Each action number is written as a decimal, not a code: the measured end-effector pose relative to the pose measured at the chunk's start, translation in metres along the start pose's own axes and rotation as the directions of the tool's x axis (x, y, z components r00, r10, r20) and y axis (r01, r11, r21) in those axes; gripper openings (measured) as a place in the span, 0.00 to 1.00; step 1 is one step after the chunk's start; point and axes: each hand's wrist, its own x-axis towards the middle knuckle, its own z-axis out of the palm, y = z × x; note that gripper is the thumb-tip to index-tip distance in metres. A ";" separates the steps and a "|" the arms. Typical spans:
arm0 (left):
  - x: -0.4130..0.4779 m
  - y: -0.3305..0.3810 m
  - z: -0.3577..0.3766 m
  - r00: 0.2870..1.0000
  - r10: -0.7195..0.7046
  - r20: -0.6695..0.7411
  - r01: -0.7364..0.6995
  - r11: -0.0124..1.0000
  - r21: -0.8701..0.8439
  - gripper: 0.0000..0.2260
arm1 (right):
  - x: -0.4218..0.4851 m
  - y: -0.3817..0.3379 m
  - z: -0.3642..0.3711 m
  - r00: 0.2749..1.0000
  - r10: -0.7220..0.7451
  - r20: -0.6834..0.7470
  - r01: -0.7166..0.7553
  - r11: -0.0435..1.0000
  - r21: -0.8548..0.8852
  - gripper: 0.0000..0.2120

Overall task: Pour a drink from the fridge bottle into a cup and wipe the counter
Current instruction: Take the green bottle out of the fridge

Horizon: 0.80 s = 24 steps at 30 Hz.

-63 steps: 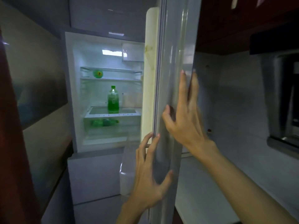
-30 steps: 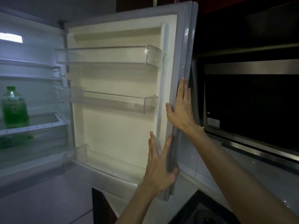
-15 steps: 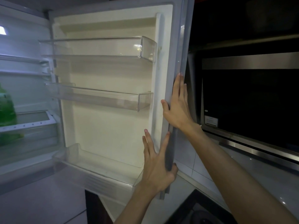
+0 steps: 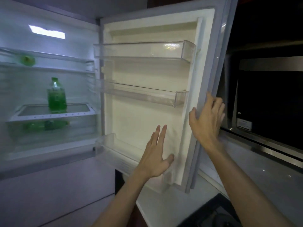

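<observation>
Right hand (image 4: 207,118): you gripped the fridge door (image 4: 147,122) edge, holding it wide.
Left hand (image 4: 157,154): flat, fingers straight (contact unclear).
Bottle (image 4: 56,95): upright on shelf (image 4: 52,114), reachable.

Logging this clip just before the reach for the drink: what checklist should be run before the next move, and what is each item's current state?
1. White fridge door open wide enough to reach in: ok.
2. Green plastic bottle upright on the glass shelf: ok.
3. Nothing standing in front of the bottle: ok.
4. Left hand free, fingers straight, holding nothing: ok.
5. Right hand free: not ok, it grips the door's edge.
6. Cup ready: cannot tell, none in view.
</observation>
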 end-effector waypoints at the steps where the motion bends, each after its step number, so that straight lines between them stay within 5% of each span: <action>1: -0.007 -0.012 -0.014 0.999 -0.029 0.015 0.028 0.998 0.061 0.42 | -0.017 -0.006 0.000 0.999 -0.031 0.025 0.031 0.999 0.031 0.24; 5: -0.051 -0.059 -0.082 0.961 -0.265 0.083 0.233 0.931 0.280 0.45 | -0.088 -0.039 0.013 0.928 -0.244 0.283 0.220 0.969 0.113 0.21; 10: -0.120 -0.091 -0.166 0.878 -0.476 0.041 0.390 0.764 0.514 0.35 | -0.138 -0.117 0.038 0.576 -0.425 0.698 0.334 0.902 0.274 0.30; 17: -0.220 -0.112 -0.246 0.751 -0.653 -0.096 0.528 0.508 0.681 0.32 | -0.186 -0.218 0.076 0.206 -0.499 0.842 0.324 0.847 0.422 0.37; 24: -0.278 -0.126 -0.279 0.624 -0.764 -0.163 0.629 0.367 0.685 0.34 | -0.213 -0.259 0.091 0.056 -0.513 0.857 0.371 0.807 0.459 0.38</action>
